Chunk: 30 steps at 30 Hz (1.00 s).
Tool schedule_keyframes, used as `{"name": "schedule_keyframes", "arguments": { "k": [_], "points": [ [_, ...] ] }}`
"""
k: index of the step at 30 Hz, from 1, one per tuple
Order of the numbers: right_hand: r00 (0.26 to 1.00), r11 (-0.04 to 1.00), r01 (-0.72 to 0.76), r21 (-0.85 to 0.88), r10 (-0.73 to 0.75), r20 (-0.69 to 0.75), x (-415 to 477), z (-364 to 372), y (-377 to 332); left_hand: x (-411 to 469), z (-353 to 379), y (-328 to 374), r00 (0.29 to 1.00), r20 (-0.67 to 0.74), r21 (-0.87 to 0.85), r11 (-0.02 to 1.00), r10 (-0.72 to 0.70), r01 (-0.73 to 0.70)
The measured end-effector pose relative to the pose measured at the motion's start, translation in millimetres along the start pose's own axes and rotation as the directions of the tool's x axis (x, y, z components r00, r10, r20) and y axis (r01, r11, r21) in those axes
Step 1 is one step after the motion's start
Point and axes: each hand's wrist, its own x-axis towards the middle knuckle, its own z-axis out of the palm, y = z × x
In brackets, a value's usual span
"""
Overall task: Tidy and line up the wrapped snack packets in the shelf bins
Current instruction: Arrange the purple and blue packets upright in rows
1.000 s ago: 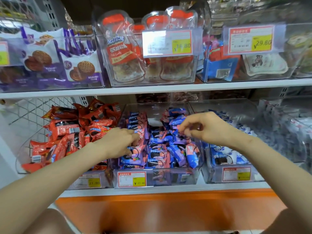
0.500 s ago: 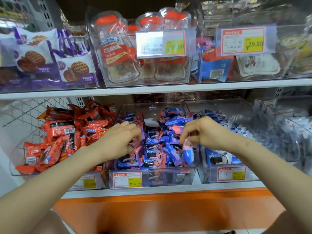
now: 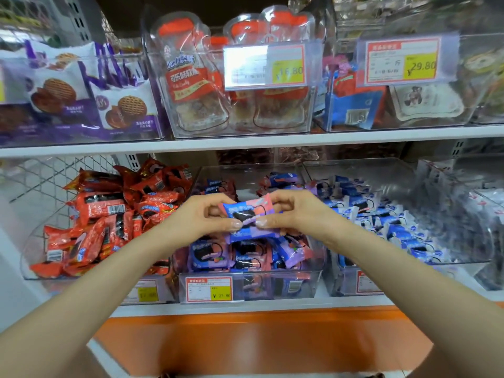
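Hands meet above the middle bin (image 3: 294,286) on the lower shelf, both raised clear of its contents. Left hand (image 3: 207,216) pinches the left end of a blue, pink and purple snack packet (image 3: 245,210) between thumb and curled fingers; right hand (image 3: 294,214) pinches the right end in the same manner. Packet is held roughly level, printed face toward the camera. A second packet (image 3: 253,234) of like colours sits directly beneath it, touching both thumbs; whether it is gripped or merely resting against them cannot be told. Below, matching packets (image 3: 245,255) lie in the middle bin in loose rows, some tilted. A red-bordered price tag (image 3: 208,289) is fixed to that bin's front wall. Left bin (image 3: 35,249) holds red packets (image 3: 109,214) heaped in disorder. Right bin (image 3: 463,241) holds blue and white packets (image 3: 395,222), also unaligned. On the upper shelf (image 3: 245,140) stand clear bins with purple waffle biscuit bags (image 3: 125,110) and bottle-shaped candy pouches (image 3: 188,77) with orange-red tops, behind yellow price labels reading 16.80 (image 3: 289,70) and 29.80 (image 3: 421,68). An orange panel (image 3: 245,345) runs under the lower shelf.
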Motion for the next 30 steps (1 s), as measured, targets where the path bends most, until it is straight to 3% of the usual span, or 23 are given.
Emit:
{"name": "schedule_keyframes", "arguments": {
  "k": [6,13,17,24,30],
  "points": [
    [0.996,1.0,-0.019,-0.008,0.018,-0.084,10,22,8,-8,-12,-8,0.983,-0.134,-0.107,0.988,-0.124,0.11],
    [0.992,0.997,-0.06,-0.057,0.053,-0.113,26,49,27,-18,-33,-22,0.949,-0.316,0.343,0.932,0.0,0.114],
    [0.992,0.983,-0.106,-0.149,0.095,-0.078,33,68,41,-24,-53,-29,0.912,-0.406,0.353,0.931,0.061,0.095],
    [0.99,0.922,-0.121,-0.368,0.086,-0.11,42,98,57,-25,-57,-35,0.895,-0.436,0.375,0.923,0.093,0.087],
    [0.988,0.859,-0.136,-0.493,0.082,-0.13,42,102,51,-21,-46,-32,0.918,-0.369,0.464,0.885,0.145,0.047]
  ]
}}
